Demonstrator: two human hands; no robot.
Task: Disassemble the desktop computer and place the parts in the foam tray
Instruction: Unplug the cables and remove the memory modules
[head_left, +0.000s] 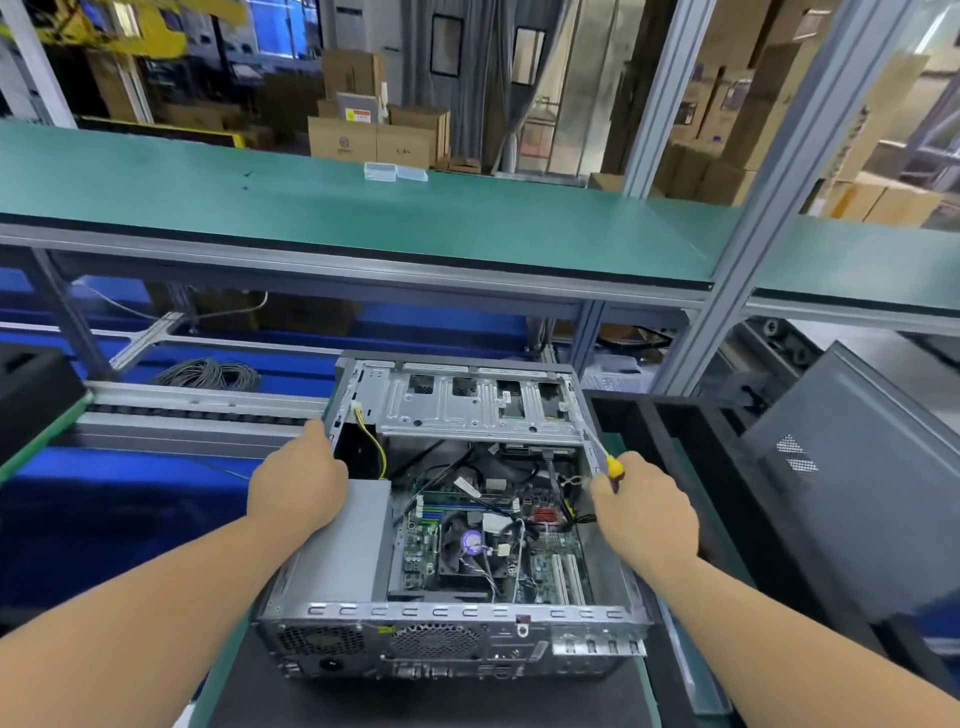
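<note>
Left hand (296, 480): rests spread on computer case (452, 618) left wall.
Right hand (644, 512): grips screwdriver (609, 461), tip toward drive cage (478, 402), just beyond.

View: head-worn, wide-angle, single.
Facing: forward and down onto the open computer case (452, 519) at lower centre.
Nearness: close, forearms entering from both lower corners.
Upper frame: green shelf (363, 218).

It was a factory assembly line: green-matted worktops (467, 228) on aluminium frames (670, 104), a roller conveyor (197, 410), and stacked cardboard boxes (374, 137) behind.
</note>
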